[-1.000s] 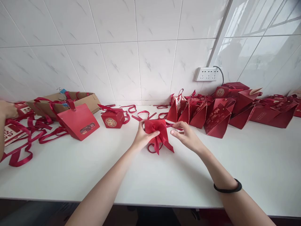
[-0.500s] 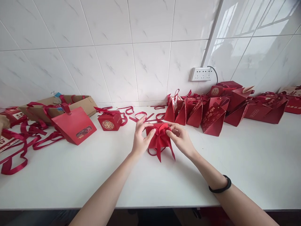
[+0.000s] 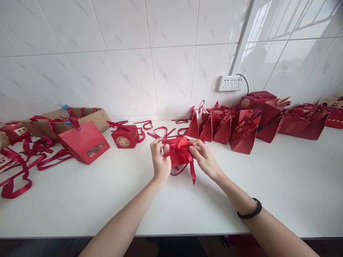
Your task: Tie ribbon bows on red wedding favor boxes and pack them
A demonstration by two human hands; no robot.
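Note:
A small red gift box [image 3: 178, 159] stands on the white table in front of me, with a red cord loop hanging at its near side. Tied across its top is a red satin ribbon [image 3: 192, 167] in a bow. My left hand [image 3: 161, 159] pinches the ribbon at the left of the knot, thumb against fingers. At the right of the bow, my right hand [image 3: 204, 157] has its thumb and fingertips closed on a ribbon loop. The far side of the box is hidden.
Left of me stand a red box with a round gold emblem [image 3: 124, 137], a red bag-shaped box [image 3: 84, 143] and a cardboard tray [image 3: 98, 120] amid loose ribbons. Several folded red boxes [image 3: 245, 132] line the right. A person's hand [image 3: 3, 139] shows at the left edge.
My left hand has closed in and pulled one ribbon tail leftward, where it hung down the front before. The other tail still hangs. My right hand stays at the bow's right side.

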